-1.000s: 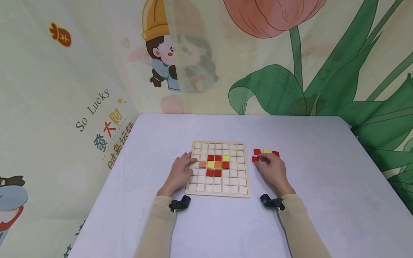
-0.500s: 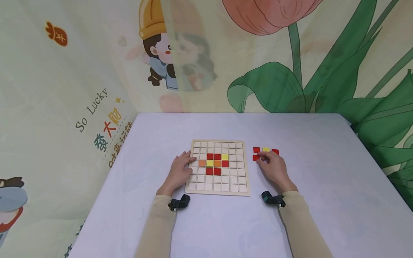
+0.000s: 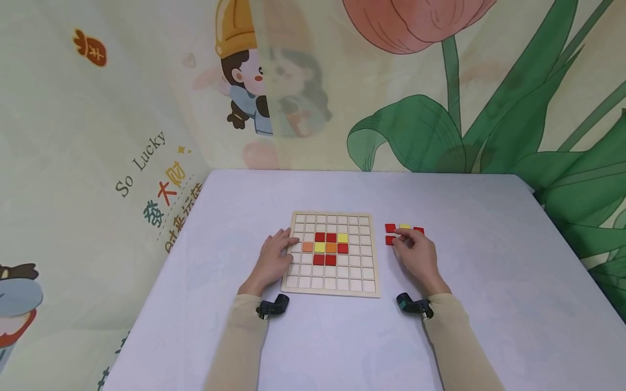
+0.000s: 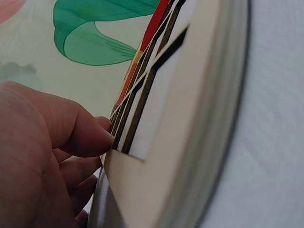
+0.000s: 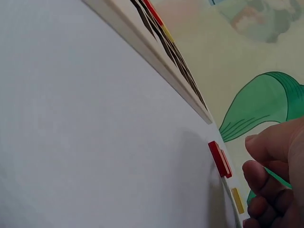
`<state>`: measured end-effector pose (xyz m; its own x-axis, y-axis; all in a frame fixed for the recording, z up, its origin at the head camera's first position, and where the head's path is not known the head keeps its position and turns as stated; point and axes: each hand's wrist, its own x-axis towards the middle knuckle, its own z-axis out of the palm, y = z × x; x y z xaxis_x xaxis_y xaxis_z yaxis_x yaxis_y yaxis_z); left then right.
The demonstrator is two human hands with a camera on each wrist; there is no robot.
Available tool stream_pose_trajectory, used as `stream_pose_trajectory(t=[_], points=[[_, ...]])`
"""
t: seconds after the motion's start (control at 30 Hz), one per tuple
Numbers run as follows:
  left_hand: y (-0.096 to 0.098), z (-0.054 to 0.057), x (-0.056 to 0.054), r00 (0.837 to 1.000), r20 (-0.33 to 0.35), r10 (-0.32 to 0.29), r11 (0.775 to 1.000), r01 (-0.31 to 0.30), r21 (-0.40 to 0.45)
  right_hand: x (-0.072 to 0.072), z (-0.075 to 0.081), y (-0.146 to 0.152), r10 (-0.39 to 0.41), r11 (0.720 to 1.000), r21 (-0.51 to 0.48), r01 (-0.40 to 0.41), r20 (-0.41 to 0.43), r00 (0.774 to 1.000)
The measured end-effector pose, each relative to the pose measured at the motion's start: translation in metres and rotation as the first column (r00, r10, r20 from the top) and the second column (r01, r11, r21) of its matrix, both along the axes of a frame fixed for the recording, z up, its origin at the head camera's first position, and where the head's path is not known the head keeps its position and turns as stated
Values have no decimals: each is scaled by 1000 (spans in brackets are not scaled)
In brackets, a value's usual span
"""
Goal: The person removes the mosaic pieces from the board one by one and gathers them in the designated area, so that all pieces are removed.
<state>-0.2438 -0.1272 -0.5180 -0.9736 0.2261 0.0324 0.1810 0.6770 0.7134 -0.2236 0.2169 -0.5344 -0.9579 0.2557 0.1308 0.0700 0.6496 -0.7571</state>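
Note:
A square wooden grid board (image 3: 375, 271) lies on the table with several red, yellow and orange tiles (image 3: 331, 247) set in its middle cells. My left hand (image 3: 270, 259) rests at the board's left side, index finger over the frame; in the left wrist view the thumb (image 4: 88, 133) touches the board's edge. To the right of the board, my right hand (image 3: 418, 254) hovers by loose tiles, nearest a red tile (image 3: 389, 240). Its thumb and index finger stand apart, with nothing visible between them in the right wrist view. The palm partly hides the tile group.
Behind the right fingers lie a second red tile (image 3: 390, 228), a yellow tile (image 3: 405, 226) and another red tile (image 3: 419, 230). A white cloth covers the table (image 3: 337, 347). A printed curtain (image 3: 313, 81) hangs behind its far edge.
The right thumb and index finger have shifted slightly right and away from me, showing more of the near red tile. The left hand, board and tiles stay put; the head view drifts a little.

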Motion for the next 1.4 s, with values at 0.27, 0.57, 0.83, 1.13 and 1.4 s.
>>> stream_pose_trajectory(t=[0.27, 0.57, 0.83, 1.13, 1.4], points=[[2, -1, -1, 1000, 4, -5, 1000, 5, -4, 7, 6, -26, 105, 993, -46, -107, -44, 993], [2, 0, -2, 1000, 14, -10, 1000, 10, -8, 9, 11, -54, 177, 980, -78, -182, -71, 982], [0, -2, -2, 1000, 19, 2, 1000, -1, -12, 2, 7, -78, 243, 964, -102, -247, -50, 969], [-2, -1, -2, 1000, 14, 1, 1000, -1, -2, -1, 5, -87, 270, 963, 25, -270, -21, 963], [0, -2, -2, 1000, 7, 0, 1000, 0, 5, -1, 4, -89, 252, 965, 68, -252, 1, 968]])
